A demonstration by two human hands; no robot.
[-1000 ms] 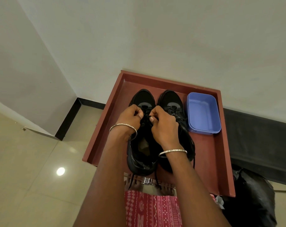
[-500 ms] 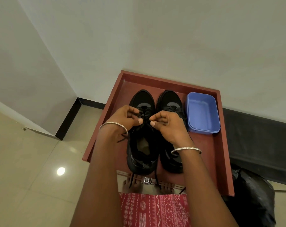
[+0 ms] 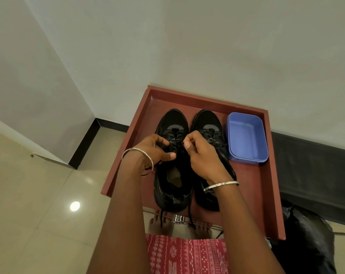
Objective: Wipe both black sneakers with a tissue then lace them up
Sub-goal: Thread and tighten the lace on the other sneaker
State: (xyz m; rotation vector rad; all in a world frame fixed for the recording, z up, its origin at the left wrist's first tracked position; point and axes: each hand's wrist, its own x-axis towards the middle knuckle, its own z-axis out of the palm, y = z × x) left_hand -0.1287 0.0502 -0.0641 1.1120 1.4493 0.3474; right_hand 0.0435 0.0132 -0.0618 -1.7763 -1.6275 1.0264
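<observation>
In the head view, both black sneakers stood side by side on the red-brown bench (image 3: 266,194), toes toward the wall. The left sneaker (image 3: 172,120) was the one in work. The left hand (image 3: 156,149) and the right hand (image 3: 202,157) met over its tongue. The fingers (image 3: 161,139) of each hand were curled and pinched the lace (image 3: 190,215) at the middle eyelets. The loose ends of the lace hung over the near edge of the bench. The right sneaker (image 3: 206,120) looked already laced at its front part; its rear was hidden under the right wrist.

I judged that the lacing of the left sneaker was about half done. To do this step well, both sides should be pulled with equal force, so the crossings lie flat and the tongue stays centered. The ends should come out with the same length before the next eyelets. One hand could press the shoe down, because it may slide on the smooth bench.

A blue box (image 3: 246,135) stood just beside the right sneaker. No tissue was visible. No brand, label or writing could be read on any thing.
</observation>
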